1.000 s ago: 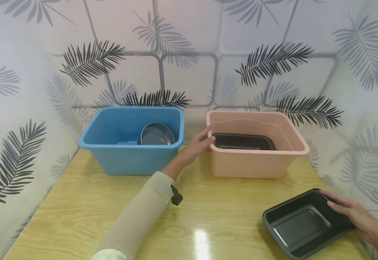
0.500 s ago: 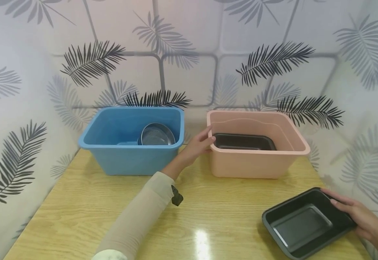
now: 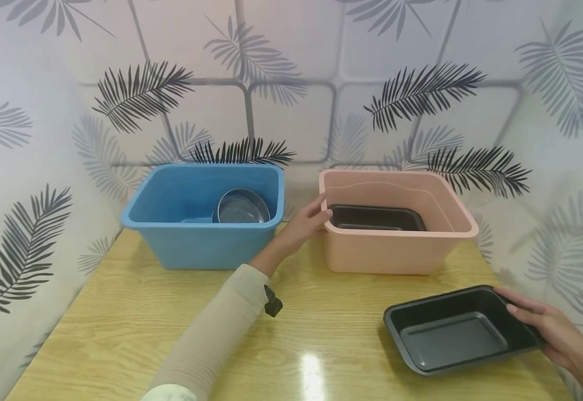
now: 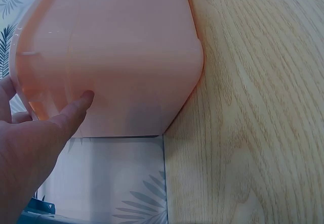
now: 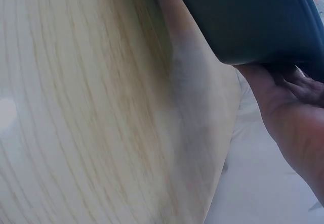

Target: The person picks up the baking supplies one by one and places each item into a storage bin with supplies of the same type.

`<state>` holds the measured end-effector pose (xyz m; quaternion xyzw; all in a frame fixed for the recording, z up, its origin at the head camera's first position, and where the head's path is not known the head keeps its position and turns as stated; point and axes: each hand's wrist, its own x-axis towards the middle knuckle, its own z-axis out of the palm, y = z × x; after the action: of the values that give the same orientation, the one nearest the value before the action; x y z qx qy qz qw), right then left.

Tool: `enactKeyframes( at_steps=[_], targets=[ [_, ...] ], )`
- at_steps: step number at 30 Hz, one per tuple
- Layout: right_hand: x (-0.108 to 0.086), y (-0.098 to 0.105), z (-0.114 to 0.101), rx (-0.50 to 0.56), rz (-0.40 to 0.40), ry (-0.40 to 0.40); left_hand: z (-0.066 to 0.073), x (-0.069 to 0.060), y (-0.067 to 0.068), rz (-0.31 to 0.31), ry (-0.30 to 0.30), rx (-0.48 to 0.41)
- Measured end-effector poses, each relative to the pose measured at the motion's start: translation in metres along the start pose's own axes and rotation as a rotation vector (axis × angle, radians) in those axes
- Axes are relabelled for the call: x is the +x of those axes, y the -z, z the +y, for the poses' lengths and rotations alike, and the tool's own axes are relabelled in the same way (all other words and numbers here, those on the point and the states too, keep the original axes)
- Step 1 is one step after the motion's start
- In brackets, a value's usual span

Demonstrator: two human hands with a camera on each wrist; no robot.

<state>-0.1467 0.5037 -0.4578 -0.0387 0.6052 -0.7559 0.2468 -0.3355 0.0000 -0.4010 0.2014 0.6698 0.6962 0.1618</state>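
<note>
My left hand [image 3: 304, 225] holds the left rim of a pink plastic tub [image 3: 377, 250]. In the left wrist view the thumb lies against the tub's outer wall [image 4: 126, 82], and the other fingers are at the rim, partly hidden. Inside the tub is a dark rectangular pan [image 3: 377, 217], seen in part. Far to the right, my right hand [image 3: 547, 328] grips a black rectangular baking pan [image 3: 452, 340] by its right end. This pan is tilted, its hollow facing up and toward me. The right wrist view shows its dark underside [image 5: 248, 21] raised over the table, with the hand beneath its edge.
A blue plastic tub [image 3: 206, 245] stands left of the pink one, with round metal tins [image 3: 243, 209] leaning at its right end. Both tubs stand at the back of a wooden table [image 3: 291, 334]. Leaf-patterned wall covering [image 3: 291, 100] rises behind and at both sides.
The black baking pan has swung in my right hand: its near end has risen and shifted left, so it lies more level across the view. My left hand and the tubs stay put.
</note>
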Motion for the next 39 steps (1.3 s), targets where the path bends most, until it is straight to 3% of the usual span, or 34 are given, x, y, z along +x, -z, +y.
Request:
enactKeyframes(
  at_steps=[6,16,23,30,39],
  targets=[
    [0.004,-0.013,-0.002,-0.002,0.009,0.033,0.001,-0.001,-0.001,-0.008,-0.010,-0.001],
    [0.007,-0.044,-0.014,-0.019,0.091,0.195,0.001,-0.001,-0.001,-0.016,-0.021,0.001],
    [0.008,-0.060,-0.031,0.024,0.065,0.311,0.003,-0.003,-0.002,-0.012,-0.019,0.020],
    [0.008,-0.069,-0.051,0.136,0.056,0.395,0.002,-0.002,-0.002,-0.006,-0.016,0.007],
    [0.008,-0.070,-0.079,0.137,0.136,0.488,-0.005,0.004,-0.001,-0.008,-0.019,-0.040]
  ],
)
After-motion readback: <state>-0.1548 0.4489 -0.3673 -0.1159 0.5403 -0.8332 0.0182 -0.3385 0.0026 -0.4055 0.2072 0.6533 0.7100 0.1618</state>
